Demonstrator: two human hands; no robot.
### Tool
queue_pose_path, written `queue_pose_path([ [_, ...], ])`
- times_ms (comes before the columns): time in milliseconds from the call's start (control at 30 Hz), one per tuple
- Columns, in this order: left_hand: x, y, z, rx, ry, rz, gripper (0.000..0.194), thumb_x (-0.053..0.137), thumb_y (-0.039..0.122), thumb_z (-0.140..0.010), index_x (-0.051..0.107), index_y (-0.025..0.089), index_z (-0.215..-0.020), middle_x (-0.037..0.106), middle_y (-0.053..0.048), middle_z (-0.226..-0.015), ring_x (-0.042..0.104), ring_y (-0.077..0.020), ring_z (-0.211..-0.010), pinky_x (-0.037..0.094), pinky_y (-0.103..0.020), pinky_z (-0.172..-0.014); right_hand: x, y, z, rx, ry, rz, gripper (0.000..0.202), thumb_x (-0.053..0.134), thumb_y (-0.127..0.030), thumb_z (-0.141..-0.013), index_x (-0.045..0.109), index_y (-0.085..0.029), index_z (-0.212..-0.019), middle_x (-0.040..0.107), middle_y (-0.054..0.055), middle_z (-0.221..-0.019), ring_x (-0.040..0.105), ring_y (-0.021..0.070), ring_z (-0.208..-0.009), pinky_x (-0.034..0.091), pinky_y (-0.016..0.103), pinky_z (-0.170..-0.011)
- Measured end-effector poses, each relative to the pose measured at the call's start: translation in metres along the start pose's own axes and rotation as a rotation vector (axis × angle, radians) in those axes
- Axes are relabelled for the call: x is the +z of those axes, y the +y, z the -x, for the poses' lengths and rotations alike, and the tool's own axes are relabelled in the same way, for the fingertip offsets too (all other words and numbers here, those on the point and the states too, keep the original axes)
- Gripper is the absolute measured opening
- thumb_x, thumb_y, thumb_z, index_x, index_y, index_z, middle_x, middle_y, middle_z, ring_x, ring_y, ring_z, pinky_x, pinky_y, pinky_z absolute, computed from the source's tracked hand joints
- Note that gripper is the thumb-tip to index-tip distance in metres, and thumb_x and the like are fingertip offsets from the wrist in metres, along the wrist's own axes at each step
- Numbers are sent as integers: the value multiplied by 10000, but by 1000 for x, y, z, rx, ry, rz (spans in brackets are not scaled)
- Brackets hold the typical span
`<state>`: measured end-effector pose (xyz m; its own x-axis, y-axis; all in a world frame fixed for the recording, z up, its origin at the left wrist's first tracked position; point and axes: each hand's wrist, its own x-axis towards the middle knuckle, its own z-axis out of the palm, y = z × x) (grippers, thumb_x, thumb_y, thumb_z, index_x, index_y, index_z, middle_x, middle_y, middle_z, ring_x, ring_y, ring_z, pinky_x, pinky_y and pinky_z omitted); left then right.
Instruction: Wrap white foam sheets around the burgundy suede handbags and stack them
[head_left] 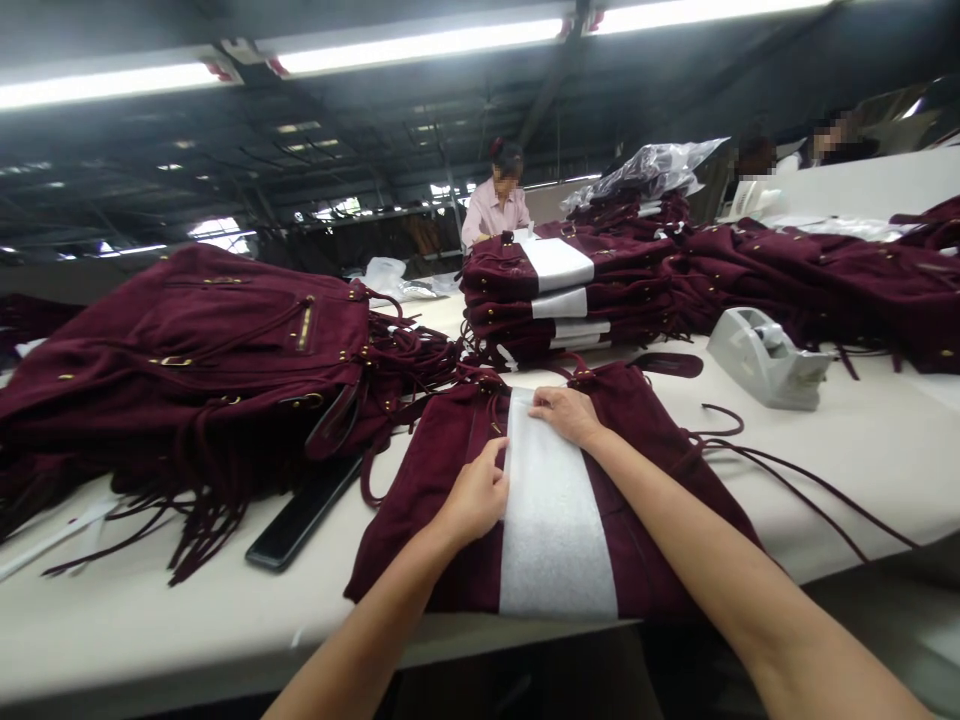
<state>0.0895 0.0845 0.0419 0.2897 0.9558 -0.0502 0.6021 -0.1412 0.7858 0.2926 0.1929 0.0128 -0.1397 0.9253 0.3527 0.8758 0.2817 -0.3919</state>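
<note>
A maroon bag [442, 470] lies flat in front of me, with a wide white paper strip [555, 530] running down its middle from the top edge to the front. My left hand [478, 490] is at the strip's left edge, fingers curled and gripping that edge. Near the strip's top, my right hand [568, 412] has its fingers bent, with the fingertips closed on the paper. Part of the bag's right side is covered by my right forearm. Thin maroon cords trail from the bag onto the table.
More maroon bags [195, 330] are piled at left, above a black phone [304, 515]. Behind, a stack of bags [499, 290] wears white paper bands. A grey tape dispenser [769, 360] stands at right on the white table [840, 440]. A person [495, 208] is across the table.
</note>
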Motion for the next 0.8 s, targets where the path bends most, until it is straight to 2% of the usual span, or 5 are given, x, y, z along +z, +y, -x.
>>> queue_pose_path([
  [200, -39, 43, 11, 160, -38, -493, 236, 523, 145, -848, 708, 204, -981, 702, -84, -904, 645, -261, -906, 441, -327, -844, 5, 3, -2, -7, 4, -2, 116, 715, -342, -809, 645, -262, -764, 686, -19, -821, 580, 175, -755, 293, 268, -607],
  [367, -15, 70, -28, 480, -120, -583, 261, 450, 165, -913, 673, 135, -1044, 656, -139, -1049, 595, -296, -1059, 434, -397, -965, 0, 4, -3, -14, -46, 17, 75, 649, -316, -839, 651, -260, -788, 682, -16, -814, 564, 171, -734, 287, 270, -594],
  [567, 42, 27, -48, 756, -52, -454, 463, 482, 217, -917, 421, 101, -1361, 439, -186, -1401, 341, -301, -1376, 281, -473, -1157, -3, 5, -4, 25, -86, -16, 121, 671, -372, -831, 653, -257, -797, 673, -36, -799, 558, 150, -724, 311, 251, -605],
  [667, 43, 1, -49, 619, 89, -424, 534, 511, 292, -902, 369, 101, -1380, 399, -187, -1429, 327, -286, -1383, 283, -465, -1166, -2, 5, -2, 5, -13, -12, 144, 663, -387, -845, 653, -253, -792, 685, -39, -840, 575, 154, -764, 321, 256, -635],
  [800, 39, -8, -57, 564, 1, -525, 505, 445, 348, -927, 436, 64, -1344, 426, -202, -1431, 336, -283, -1388, 231, -437, -1185, -1, 5, -3, 15, 11, 1, 170, 702, -396, -827, 640, -244, -783, 683, -45, -836, 582, 151, -774, 322, 258, -646],
])
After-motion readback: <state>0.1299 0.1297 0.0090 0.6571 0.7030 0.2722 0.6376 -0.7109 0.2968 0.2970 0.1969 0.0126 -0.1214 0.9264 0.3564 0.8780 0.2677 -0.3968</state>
